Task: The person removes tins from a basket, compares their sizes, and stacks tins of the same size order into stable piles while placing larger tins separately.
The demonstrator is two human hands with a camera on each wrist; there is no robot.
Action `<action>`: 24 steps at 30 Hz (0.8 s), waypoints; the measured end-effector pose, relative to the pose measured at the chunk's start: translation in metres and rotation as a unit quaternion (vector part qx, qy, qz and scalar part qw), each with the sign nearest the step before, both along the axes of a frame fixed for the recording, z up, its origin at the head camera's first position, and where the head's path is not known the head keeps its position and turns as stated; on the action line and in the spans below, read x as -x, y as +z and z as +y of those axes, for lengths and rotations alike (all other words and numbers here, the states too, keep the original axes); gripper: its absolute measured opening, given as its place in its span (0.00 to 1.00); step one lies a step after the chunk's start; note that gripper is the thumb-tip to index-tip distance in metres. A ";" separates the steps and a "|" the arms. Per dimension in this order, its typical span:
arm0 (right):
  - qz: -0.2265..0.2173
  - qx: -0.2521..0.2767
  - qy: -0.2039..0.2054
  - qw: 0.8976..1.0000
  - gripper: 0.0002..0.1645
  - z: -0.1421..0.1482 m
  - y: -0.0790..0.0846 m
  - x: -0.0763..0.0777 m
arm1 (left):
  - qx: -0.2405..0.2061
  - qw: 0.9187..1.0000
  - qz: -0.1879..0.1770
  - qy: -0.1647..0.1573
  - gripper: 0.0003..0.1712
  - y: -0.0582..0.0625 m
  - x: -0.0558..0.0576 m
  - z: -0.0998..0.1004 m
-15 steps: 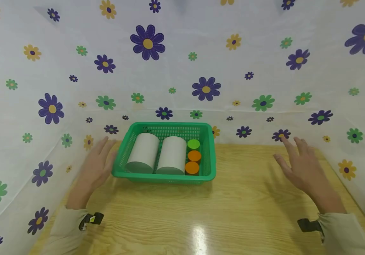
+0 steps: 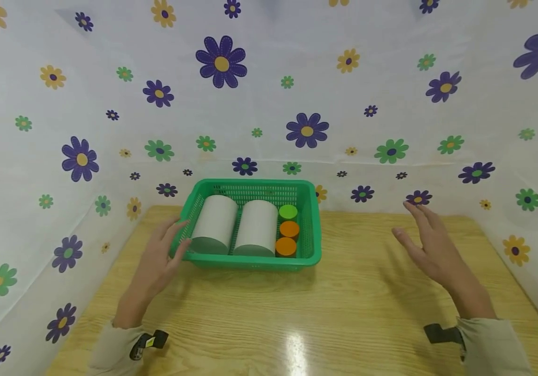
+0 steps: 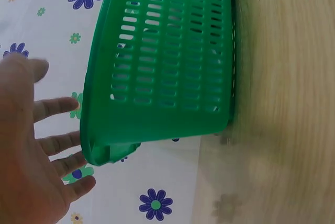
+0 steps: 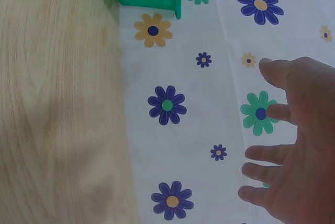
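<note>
A green plastic basket stands on the wooden table toward the back, left of centre. Two white cylinders lie side by side in it. Along its right side sit a green-topped small round item and two orange-topped ones. My left hand hovers at the basket's left front corner, fingers spread and holding nothing; whether it touches the rim I cannot tell. Well to the basket's right, my right hand is held above the table with fingers extended and nothing in it.
The wooden table reaches back to a white sheet printed with flowers, which also closes off the left and right sides. A dark strap sits on each sleeve cuff.
My left hand has moved right, from beside the basket to over its left edge. The right hand has shifted a little to the left. The basket and its contents stay put.
</note>
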State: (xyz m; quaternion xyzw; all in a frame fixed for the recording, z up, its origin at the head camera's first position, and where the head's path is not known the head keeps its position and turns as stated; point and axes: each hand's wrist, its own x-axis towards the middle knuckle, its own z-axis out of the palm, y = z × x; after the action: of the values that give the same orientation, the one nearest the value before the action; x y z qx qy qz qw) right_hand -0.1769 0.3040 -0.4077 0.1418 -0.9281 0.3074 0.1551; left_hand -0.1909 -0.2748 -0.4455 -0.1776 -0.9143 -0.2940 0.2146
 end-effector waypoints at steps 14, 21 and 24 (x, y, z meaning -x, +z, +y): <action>0.084 0.081 0.028 0.993 0.35 -0.042 -0.004 0.004 | 0.003 0.997 0.047 -0.057 0.29 -0.011 -0.005 0.020; 0.072 0.089 0.048 0.992 0.35 -0.067 0.001 0.007 | 0.012 0.995 0.052 -0.080 0.25 -0.013 -0.006 0.026; 0.068 0.085 0.061 0.992 0.35 -0.079 0.002 0.010 | 0.020 0.995 0.064 -0.078 0.22 -0.014 -0.006 0.029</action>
State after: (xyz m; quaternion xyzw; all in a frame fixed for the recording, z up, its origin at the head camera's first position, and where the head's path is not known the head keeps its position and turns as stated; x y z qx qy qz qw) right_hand -0.1868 0.2248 -0.4056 0.2055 -0.8754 0.3834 0.2106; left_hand -0.1846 -0.2456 -0.4596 -0.2711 -0.8875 -0.2798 0.2459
